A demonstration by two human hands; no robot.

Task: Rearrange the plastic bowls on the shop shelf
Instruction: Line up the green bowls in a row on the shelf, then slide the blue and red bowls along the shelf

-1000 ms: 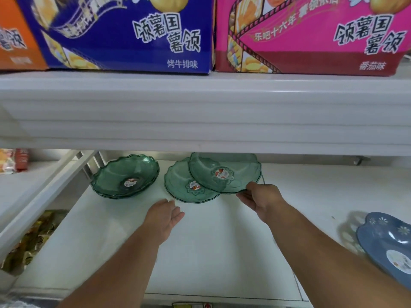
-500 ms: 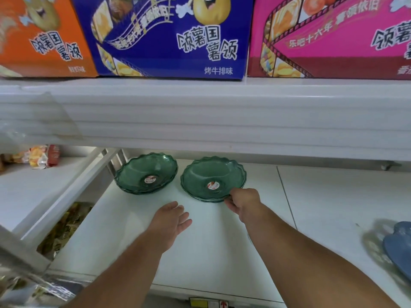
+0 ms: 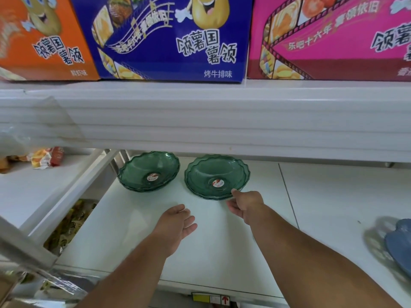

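Note:
Two stacks of translucent green plastic bowls with scalloped rims stand side by side at the back of the white shelf (image 3: pixel 222 252): the left green bowl stack (image 3: pixel 148 172) and the right green bowl stack (image 3: pixel 216 174), each with a red sticker in the middle. My right hand (image 3: pixel 245 206) is at the front rim of the right stack, thumb on top of the rim and fingers under it. My left hand (image 3: pixel 175 223) lies flat and open on the shelf in front of the bowls, holding nothing.
A blue plastic bowl (image 3: pixel 400 247) sits at the right edge of the shelf. The upper shelf's thick white edge (image 3: pixel 222 121) overhangs the bowls and carries orange, blue and pink snack boxes. Snack packets (image 3: pixel 46 156) lie on the neighbouring shelf to the left.
A second ago my right hand held a green bowl tilted above another one; it now sits nested on that one as one stack. My left hand stayed flat.

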